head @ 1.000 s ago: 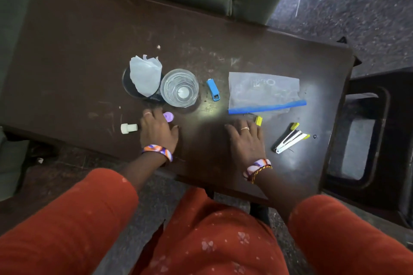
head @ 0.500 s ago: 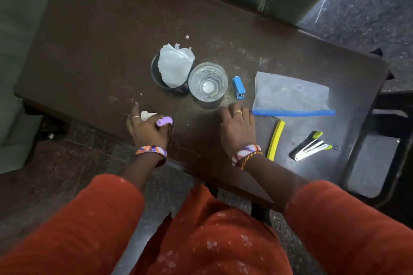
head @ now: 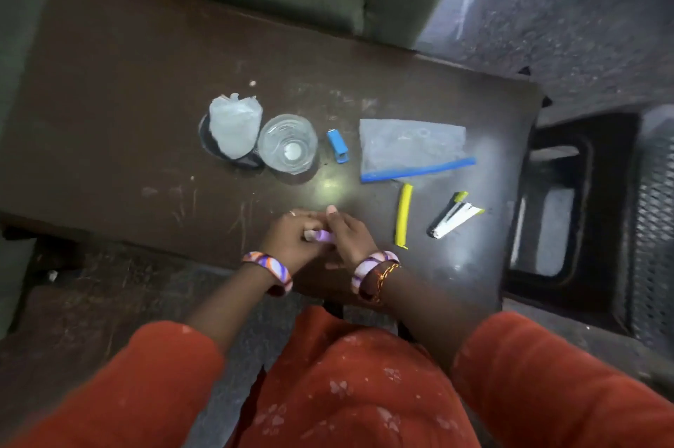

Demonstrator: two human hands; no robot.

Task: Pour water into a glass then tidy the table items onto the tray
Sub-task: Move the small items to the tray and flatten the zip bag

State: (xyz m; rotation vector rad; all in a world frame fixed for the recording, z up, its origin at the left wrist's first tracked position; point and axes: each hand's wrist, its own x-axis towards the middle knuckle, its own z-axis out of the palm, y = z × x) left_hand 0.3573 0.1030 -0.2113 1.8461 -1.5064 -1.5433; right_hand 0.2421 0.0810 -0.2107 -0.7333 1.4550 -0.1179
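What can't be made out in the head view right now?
- Purple item: mostly covered by the left hand and right hand; its shape and any second piece are hidden.
- Dark cup: contents hidden by the crumpled white plastic.
- Glass: water level unreadable from above.
- Bag: print blurred.
- Tray: cannot tell which thing it is.

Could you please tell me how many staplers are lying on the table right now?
2. A small blue stapler lies just right of the glass; a white stapler with yellow-green ends lies right of the yellow strip. None seem hidden.
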